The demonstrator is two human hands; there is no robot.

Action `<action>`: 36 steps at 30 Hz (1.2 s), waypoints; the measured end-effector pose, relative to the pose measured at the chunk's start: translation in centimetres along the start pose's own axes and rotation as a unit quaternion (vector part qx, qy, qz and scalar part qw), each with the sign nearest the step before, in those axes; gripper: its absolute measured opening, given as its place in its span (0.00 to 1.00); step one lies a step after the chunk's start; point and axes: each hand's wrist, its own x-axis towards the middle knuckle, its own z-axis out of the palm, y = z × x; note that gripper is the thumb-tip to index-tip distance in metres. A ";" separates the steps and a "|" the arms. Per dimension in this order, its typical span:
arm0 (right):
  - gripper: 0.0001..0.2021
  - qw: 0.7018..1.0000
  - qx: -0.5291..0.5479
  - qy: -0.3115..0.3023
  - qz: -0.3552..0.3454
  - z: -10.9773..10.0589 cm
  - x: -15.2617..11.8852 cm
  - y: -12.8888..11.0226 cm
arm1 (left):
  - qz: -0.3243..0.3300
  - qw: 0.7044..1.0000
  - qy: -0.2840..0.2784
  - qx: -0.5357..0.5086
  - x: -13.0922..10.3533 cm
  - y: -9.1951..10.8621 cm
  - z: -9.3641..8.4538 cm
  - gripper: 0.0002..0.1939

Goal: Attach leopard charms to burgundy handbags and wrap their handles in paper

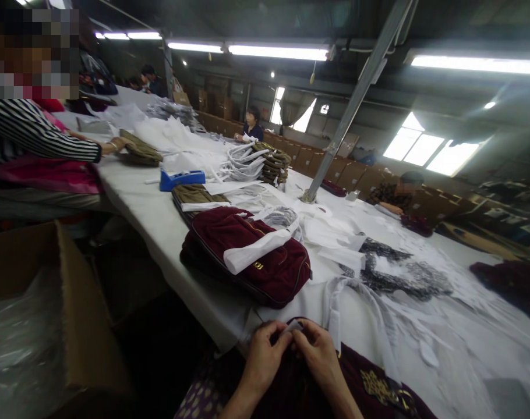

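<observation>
White-covered table (pixel 160 233) under fluorescent tubes (pixel 278 53)

Left hand (pixel 264 352) and right hand (pixel 316 352) pinch a white slip (pixel 293 326) over a maroon bag (pixel 361 372); cardboard cartons (pixel 339 173) line the background.

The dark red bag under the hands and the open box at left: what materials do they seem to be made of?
Bag: probably fabric, matte and soft-looking; its emblem glints gold, perhaps metal or plastic. Box: most likely cardboard, dull brown, with thin flat walls.
</observation>
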 end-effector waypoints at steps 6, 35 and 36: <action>0.11 0.999 0.029 0.020 0.009 0.3 0.0 0.5 | 0.007 0.999 0.031 0.013 -0.5 0.4 0.3 0.08; 0.08 0.993 -0.102 0.039 -0.042 -0.1 0.0 -0.6 | 0.041 0.998 0.021 0.036 -0.6 -0.2 0.4 0.08; 0.09 0.993 -0.102 0.037 -0.036 -0.1 0.1 -0.5 | 0.045 0.998 0.025 0.037 -0.6 -0.3 0.5 0.08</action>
